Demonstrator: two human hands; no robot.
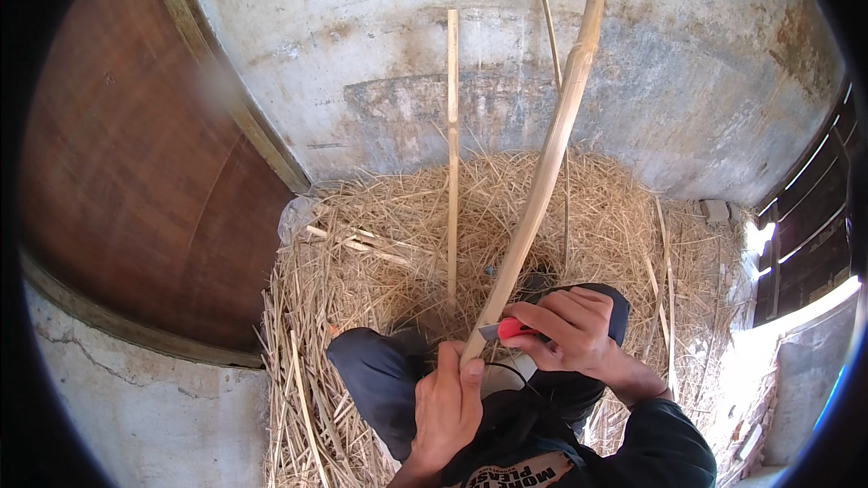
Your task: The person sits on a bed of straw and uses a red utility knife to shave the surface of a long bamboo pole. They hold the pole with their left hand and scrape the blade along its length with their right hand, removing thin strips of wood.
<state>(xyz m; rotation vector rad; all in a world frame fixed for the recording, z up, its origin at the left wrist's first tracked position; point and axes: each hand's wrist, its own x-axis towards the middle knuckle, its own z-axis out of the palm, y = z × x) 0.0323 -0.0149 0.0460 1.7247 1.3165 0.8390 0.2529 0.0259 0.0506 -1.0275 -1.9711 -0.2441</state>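
Note:
A long pale bamboo strip [538, 190] slants up and away from my lap toward the wall. Its near end is gripped by my left hand [449, 402], with the fingers wrapped round it. Just above that grip, my right hand [570, 330] is closed on the red handle of a utility knife [517, 328]. The knife's grey blade lies against the bamboo, close to my left thumb. Part of the handle is hidden in my right fingers.
Dry straw and shavings [362, 307] cover the floor around my bent knees. Two thin bamboo strips, one upright [452, 126] and one leaning [548, 23], stand by the stained wall [380, 54]. A brown door panel [136, 163] is at left, slatted boards [809, 217] at right.

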